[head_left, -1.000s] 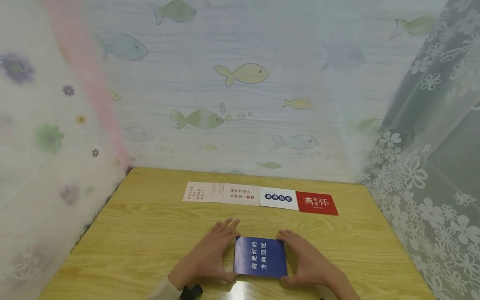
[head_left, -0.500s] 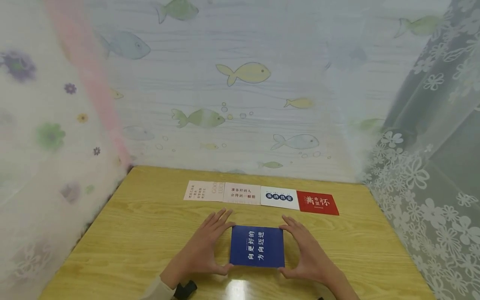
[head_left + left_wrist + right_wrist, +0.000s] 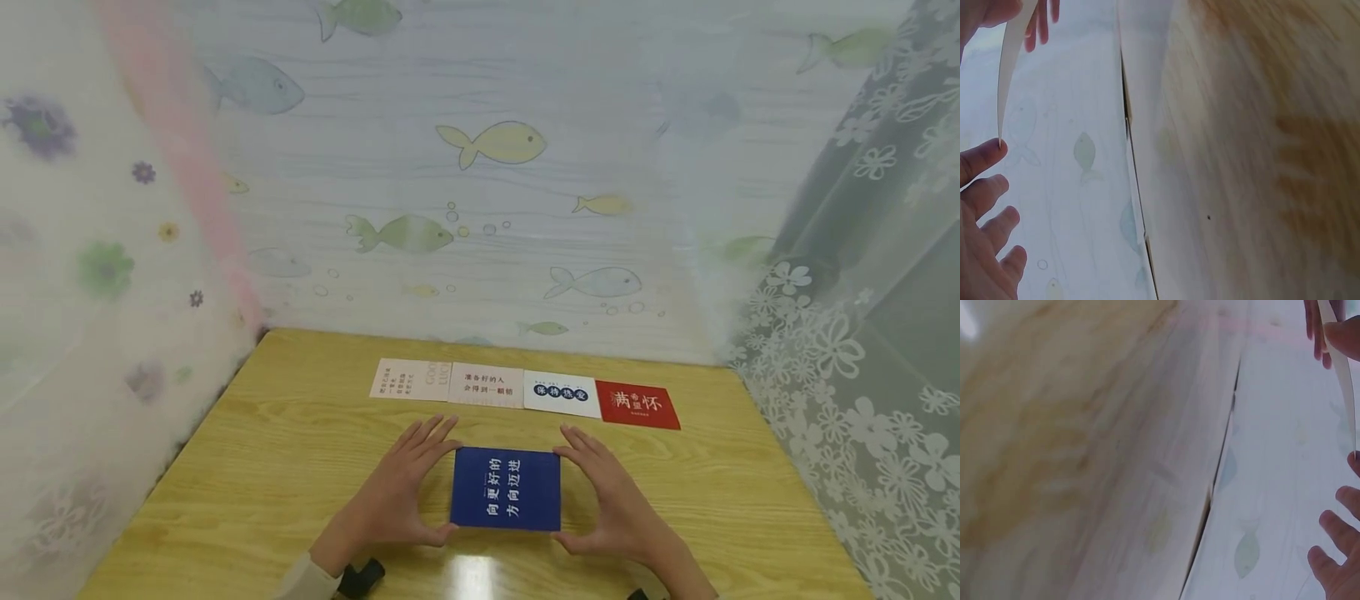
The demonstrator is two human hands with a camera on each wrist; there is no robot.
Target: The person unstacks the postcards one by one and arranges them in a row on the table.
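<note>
A blue card (image 3: 506, 489) with white lettering is held by its corners between both hands. My left hand (image 3: 397, 487) has its index fingertip at the far left corner and its thumb at the near left corner. On the opposite side, my right hand (image 3: 618, 500) grips the right corners the same way. The wrist views show the card (image 3: 1010, 69) edge-on and slightly bowed, raised above the tabletop. In those views the other fingers of each hand spread away from the card.
Along the back of the wooden table (image 3: 247, 467) lies a row of cards: a pale pink one (image 3: 408, 380), another pale pink one (image 3: 486, 386), a white one (image 3: 561, 394) and a red one (image 3: 639, 404). Fish-patterned fabric (image 3: 480, 183) hangs behind, with lace (image 3: 847, 375) at right.
Both hands have brought the blue card up in the head view and somewhat to the left. The row of cards at the back has stayed put.
</note>
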